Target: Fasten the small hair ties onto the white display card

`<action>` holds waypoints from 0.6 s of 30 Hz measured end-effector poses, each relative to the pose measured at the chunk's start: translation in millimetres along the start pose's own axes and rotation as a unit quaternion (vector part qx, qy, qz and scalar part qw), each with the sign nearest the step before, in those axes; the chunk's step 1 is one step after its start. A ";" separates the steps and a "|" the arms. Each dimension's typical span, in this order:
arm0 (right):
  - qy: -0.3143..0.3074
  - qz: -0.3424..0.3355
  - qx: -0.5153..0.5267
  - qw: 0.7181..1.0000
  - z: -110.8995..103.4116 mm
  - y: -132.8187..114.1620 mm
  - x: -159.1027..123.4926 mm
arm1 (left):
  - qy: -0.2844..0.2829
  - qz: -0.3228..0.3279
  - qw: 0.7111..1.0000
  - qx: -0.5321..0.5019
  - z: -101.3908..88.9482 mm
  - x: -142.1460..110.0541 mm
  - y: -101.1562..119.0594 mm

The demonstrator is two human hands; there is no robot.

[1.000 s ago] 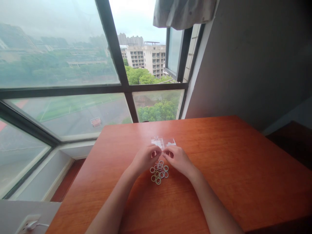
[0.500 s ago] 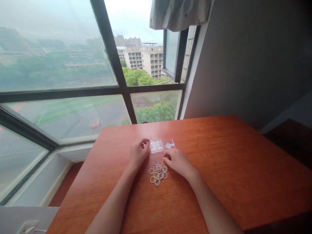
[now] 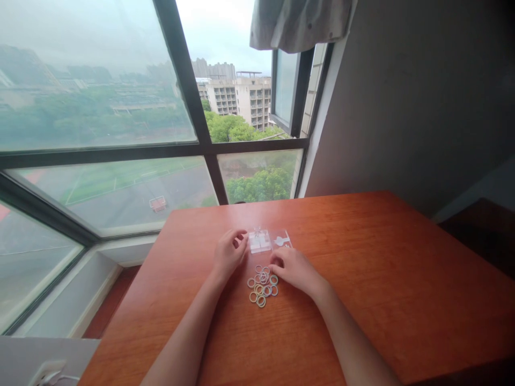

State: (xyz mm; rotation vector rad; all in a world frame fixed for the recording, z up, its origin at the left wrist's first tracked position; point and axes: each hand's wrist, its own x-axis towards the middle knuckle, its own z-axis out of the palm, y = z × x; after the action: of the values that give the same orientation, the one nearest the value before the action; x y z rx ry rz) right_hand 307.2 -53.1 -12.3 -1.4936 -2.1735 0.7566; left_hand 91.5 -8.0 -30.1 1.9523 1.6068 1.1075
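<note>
A small clear plastic box (image 3: 259, 241) lies opened out on the table, its transparent lid (image 3: 280, 239) folded to the right. At the box's left edge is my left hand (image 3: 231, 252), loosely curved, with a gap between thumb and fingers and nothing seen in it. I cannot tell whether its fingertips touch the box. Just below the lid rests my right hand (image 3: 294, 268), fingers bent and thumb a little apart from them, close to a pile of pale pastel rings (image 3: 263, 277). Several rings overlap in the pile, nearer to me than the box. Nothing visible is in the right hand.
The reddish-brown wooden table (image 3: 382, 279) stretches far to the right. Its far edge meets large dark-framed windows (image 3: 209, 147), with one pane swung outward. A grey wall (image 3: 402, 107) rises at the right, and a socket with a white plug (image 3: 50, 372) is at lower left.
The whole view has shifted slightly to the right. My right hand sits marginally lower beside the rings; both hands otherwise keep their places, and the box and rings lie as before.
</note>
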 end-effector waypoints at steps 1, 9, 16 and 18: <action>0.000 0.000 0.000 1.000 0.4 -0.1 0.1 | 0.002 0.002 1.000 -0.001 -1.2 -0.5 0.1; -0.008 -0.020 0.013 1.000 3.1 1.0 0.6 | -0.004 0.012 1.000 -0.011 -5.2 -1.7 6.9; -0.017 -0.033 0.033 0.999 1.9 3.7 0.5 | -0.021 0.029 0.999 -0.020 -5.1 -3.9 13.8; -0.016 -0.032 0.032 0.999 1.9 3.4 0.0 | -0.022 0.031 0.999 -0.019 -5.2 -4.1 14.1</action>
State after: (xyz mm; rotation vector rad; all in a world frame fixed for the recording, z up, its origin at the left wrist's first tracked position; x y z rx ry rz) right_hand 308.5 -52.6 -15.9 -1.3829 -2.1870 0.8256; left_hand 96.4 -16.8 -18.3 2.0005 1.5011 1.1018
